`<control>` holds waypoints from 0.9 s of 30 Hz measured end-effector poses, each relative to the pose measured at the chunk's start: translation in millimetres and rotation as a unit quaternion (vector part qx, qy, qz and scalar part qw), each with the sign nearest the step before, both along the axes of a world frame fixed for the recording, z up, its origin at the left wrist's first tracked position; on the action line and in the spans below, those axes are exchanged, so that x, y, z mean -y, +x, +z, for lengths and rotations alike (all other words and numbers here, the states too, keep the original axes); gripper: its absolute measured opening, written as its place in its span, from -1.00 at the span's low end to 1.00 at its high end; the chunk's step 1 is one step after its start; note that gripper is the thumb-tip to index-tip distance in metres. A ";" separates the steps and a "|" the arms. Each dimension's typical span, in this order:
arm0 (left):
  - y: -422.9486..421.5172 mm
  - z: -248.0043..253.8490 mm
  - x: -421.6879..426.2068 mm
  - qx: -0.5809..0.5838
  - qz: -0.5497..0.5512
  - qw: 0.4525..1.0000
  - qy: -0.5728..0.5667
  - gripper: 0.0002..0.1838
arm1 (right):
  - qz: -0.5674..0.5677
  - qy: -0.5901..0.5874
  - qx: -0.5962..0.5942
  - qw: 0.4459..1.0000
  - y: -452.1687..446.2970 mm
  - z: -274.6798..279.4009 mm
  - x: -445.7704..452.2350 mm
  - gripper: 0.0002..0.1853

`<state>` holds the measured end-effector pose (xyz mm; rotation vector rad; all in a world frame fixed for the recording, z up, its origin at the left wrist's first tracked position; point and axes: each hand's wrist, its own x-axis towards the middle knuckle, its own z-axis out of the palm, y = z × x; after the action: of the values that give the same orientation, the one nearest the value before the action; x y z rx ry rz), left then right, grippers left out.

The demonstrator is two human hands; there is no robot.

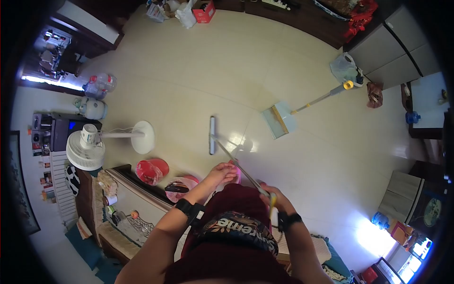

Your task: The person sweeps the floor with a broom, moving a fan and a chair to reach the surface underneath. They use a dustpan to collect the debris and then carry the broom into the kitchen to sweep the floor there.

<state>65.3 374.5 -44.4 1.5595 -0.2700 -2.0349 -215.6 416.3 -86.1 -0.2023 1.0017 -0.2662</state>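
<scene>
My right hand (275, 196) is closed round the yellow-ended handle of a long grey broom (243, 171). The shaft slants away from me to a narrow grey bar head that rests on the floor. Just left of the shaft is my left hand (223, 173), its fingers loosely bent and apart, with nothing visible in them. Whether its fingertips touch the shaft is unclear. Farther off to the right, a long-handled dustpan (280, 119) rests on the floor, its pale pan facing up and its handle pointing to the upper right.
Pale tiled floor (175, 71) spreads ahead. A white standing fan (143, 137) and a red bucket (152, 171) are on the left, near a low table with a wire basket (142, 227). A plastic bag (344, 68) and cabinets (388, 52) stand at the far right.
</scene>
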 end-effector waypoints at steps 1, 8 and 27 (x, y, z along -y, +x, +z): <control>7.6 -1.1 5.0 0.013 -0.001 1.000 0.001 -0.79 | -0.055 0.129 0.005 0.990 25.5 -18.9 18.3 -0.74; 21.6 -4.4 53.5 0.032 -0.047 0.998 -0.015 -0.77 | 0.036 0.010 -0.028 0.999 124.0 -78.9 97.1 -0.71; -285.0 4.3 256.6 0.169 -0.185 0.904 -0.347 -0.25 | -0.146 -0.049 0.016 0.988 -35.7 -109.5 67.8 -0.74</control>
<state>-219.7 117.8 -40.0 1.4302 -1.3540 -1.6064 -251.3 348.5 -195.6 -0.1384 0.9866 -0.5851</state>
